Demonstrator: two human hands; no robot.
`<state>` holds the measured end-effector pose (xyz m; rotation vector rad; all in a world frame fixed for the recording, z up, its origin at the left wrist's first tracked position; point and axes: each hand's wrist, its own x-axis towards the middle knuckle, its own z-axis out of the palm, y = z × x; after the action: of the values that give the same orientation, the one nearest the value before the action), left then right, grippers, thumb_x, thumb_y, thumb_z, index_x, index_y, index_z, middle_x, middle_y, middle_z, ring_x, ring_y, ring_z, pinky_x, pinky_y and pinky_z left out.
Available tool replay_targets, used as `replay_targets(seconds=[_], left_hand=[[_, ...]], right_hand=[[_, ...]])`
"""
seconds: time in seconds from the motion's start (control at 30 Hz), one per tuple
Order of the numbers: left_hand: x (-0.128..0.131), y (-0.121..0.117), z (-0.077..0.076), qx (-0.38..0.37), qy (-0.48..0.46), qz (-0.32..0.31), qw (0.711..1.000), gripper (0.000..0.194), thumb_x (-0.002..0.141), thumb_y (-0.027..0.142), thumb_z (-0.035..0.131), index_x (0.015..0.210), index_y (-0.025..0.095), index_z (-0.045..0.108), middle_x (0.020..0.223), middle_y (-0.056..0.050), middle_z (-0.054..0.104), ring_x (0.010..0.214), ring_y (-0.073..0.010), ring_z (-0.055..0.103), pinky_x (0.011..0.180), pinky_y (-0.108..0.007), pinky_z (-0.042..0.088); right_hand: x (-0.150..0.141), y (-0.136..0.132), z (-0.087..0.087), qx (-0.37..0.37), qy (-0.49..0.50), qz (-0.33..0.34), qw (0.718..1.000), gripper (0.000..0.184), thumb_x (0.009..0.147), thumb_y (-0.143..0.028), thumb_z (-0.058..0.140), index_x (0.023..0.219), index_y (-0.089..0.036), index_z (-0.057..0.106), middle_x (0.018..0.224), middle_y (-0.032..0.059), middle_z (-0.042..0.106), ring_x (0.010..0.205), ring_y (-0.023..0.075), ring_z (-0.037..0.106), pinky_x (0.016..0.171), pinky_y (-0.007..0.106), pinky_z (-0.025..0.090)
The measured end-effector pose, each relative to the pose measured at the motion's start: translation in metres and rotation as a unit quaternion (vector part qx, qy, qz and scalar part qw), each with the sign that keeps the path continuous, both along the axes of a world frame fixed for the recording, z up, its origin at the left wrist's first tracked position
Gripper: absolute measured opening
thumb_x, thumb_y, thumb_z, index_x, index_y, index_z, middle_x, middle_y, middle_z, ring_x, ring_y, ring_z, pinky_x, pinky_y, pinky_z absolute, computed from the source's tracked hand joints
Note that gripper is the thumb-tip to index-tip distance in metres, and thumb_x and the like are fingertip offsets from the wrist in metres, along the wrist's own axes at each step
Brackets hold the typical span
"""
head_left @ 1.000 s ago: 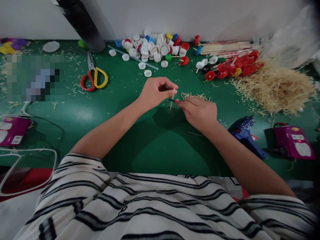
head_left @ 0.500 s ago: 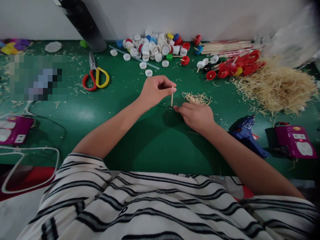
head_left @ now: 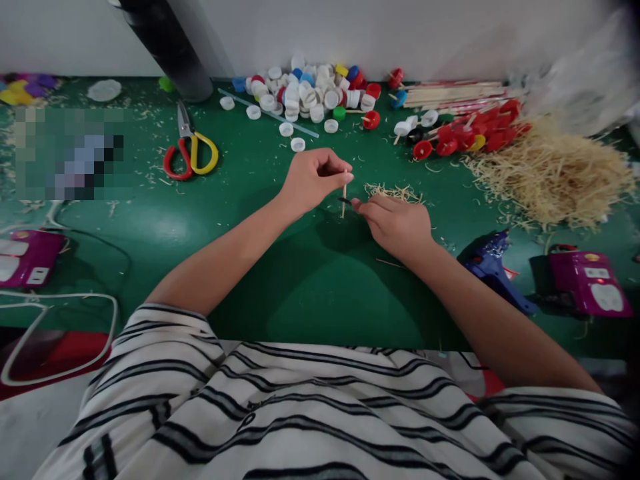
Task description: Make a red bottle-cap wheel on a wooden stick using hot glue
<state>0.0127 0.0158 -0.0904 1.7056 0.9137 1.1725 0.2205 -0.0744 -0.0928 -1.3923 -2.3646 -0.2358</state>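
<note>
My left hand (head_left: 313, 179) pinches a short wooden stick (head_left: 344, 208) near its top and keeps it upright, its lower end at the green table. Between the fingers of my right hand (head_left: 397, 220) is a small dark blade (head_left: 345, 200), which lies across the stick at about mid-height. Most of the blade is hidden by the fingers. Just behind my right hand sits a small heap of wood shavings (head_left: 393, 192). A thin stick (head_left: 390, 263) lies on the table in front of it, by the wrist.
Scissors (head_left: 190, 143) and a dark bottle (head_left: 165, 50) stand to the left. Bottle caps (head_left: 310, 93) are piled at the back. At right are caps on sticks (head_left: 480, 130), a large heap of shavings (head_left: 560, 173), a blue glue gun (head_left: 500, 267) and a purple socket box (head_left: 590, 283).
My right hand has raised the blade from the stick's bottom end to about its middle. The left hand has hardly moved and still pinches the stick.
</note>
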Motion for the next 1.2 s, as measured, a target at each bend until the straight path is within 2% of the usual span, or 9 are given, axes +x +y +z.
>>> replay_targets(seconds=[0.23, 0.43, 0.7, 0.93, 1.2], left_hand=[[0.000, -0.003, 0.002, -0.027, -0.008, 0.000, 1.000, 0.014, 0.078, 0.016, 0.079, 0.078, 0.017, 0.066, 0.087, -0.002, 0.078, 0.070, -0.0104, 0.068, 0.067, -0.029, 0.059], [-0.002, -0.005, 0.003, -0.036, -0.025, -0.002, 0.999, 0.014, 0.077, 0.018, 0.079, 0.076, 0.017, 0.066, 0.086, -0.003, 0.078, 0.069, -0.0102, 0.067, 0.065, -0.029, 0.057], [0.002, -0.006, 0.004, -0.014, 0.000, -0.003, 1.000, 0.015, 0.078, 0.019, 0.079, 0.077, 0.019, 0.064, 0.083, -0.002, 0.076, 0.073, -0.0121, 0.067, 0.069, -0.030, 0.057], [0.000, -0.002, 0.000, -0.027, -0.001, 0.011, 1.000, 0.020, 0.079, 0.016, 0.080, 0.077, 0.020, 0.060, 0.082, 0.000, 0.075, 0.067, -0.0106, 0.065, 0.065, -0.029, 0.057], [-0.003, -0.004, 0.002, -0.031, -0.010, 0.001, 0.999, 0.024, 0.078, 0.016, 0.080, 0.075, 0.020, 0.057, 0.080, 0.000, 0.072, 0.068, -0.0101, 0.063, 0.063, -0.028, 0.055]], right_hand=[[0.001, -0.002, 0.000, -0.007, -0.008, -0.003, 1.000, 0.046, 0.114, -0.039, 0.041, 0.098, -0.022, 0.080, 0.089, 0.0023, 0.078, 0.073, 0.0120, 0.062, 0.055, 0.033, 0.019], [0.007, -0.007, -0.005, 0.005, -0.041, 0.043, 0.998, 0.041, 0.112, -0.037, 0.046, 0.097, -0.025, 0.081, 0.081, 0.0001, 0.076, 0.071, 0.0119, 0.061, 0.055, 0.033, 0.018], [-0.003, 0.000, 0.004, 0.019, -0.003, -0.008, 1.000, 0.042, 0.113, -0.038, 0.044, 0.095, -0.024, 0.079, 0.089, 0.0015, 0.078, 0.074, 0.0123, 0.061, 0.057, 0.034, 0.022], [-0.002, -0.002, 0.000, -0.008, -0.006, -0.005, 1.000, 0.046, 0.113, -0.040, 0.041, 0.096, -0.022, 0.079, 0.085, 0.0026, 0.076, 0.073, 0.0124, 0.062, 0.056, 0.034, 0.020], [0.006, -0.007, -0.005, -0.002, -0.035, 0.044, 0.998, 0.041, 0.112, -0.037, 0.046, 0.097, -0.024, 0.081, 0.081, 0.0015, 0.075, 0.072, 0.0127, 0.061, 0.056, 0.034, 0.016]])
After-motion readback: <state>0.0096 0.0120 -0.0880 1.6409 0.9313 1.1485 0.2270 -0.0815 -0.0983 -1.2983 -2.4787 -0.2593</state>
